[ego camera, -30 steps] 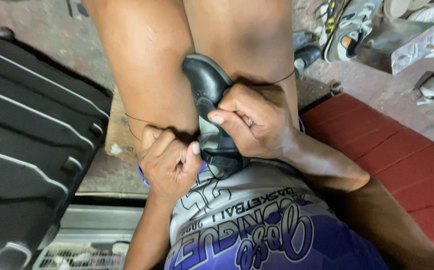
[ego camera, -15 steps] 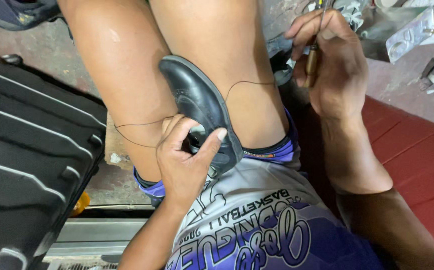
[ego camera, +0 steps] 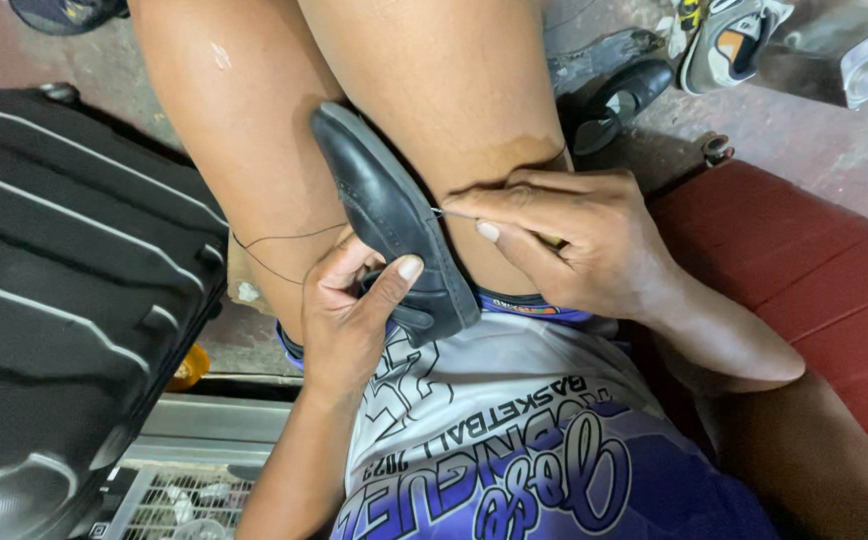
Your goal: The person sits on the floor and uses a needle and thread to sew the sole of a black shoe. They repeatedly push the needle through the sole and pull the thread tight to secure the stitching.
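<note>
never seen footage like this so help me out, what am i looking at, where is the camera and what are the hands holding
There is no machine here. The one view comes from a camera worn on a person's head, looking down at their own lap, so you see their thighs, shorts and two bare hands.

A black leather shoe is wedged between the thighs. The left hand grips it near the heel end, thumb across the upper. The right hand pinches something thin at the shoe's edge; it looks like a needle, but it is too small to be sure. A dark thread loops across the left thigh.

Around them: a black ribbed suitcase on the left, a red cushioned seat on the right, and other shoes on the floor ahead.
</note>
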